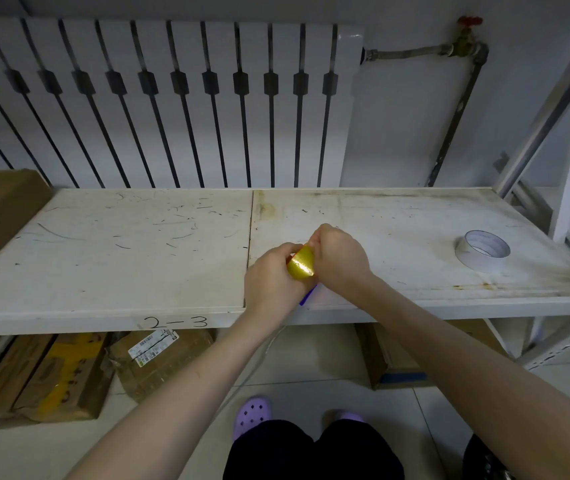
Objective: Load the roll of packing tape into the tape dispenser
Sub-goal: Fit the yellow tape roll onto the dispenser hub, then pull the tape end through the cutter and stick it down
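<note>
Forearms [190, 375] converge; left hand [271, 278] and right hand [340, 258] both grip the yellow tape roll [301, 268].

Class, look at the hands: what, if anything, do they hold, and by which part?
The left hand and right hand hold the yellow tape roll by its opposite sides.

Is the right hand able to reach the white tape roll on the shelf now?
Probably yes: nothing stands on the shelf between the right hand and the white tape roll, but that hand now holds the yellow tape roll.
</note>
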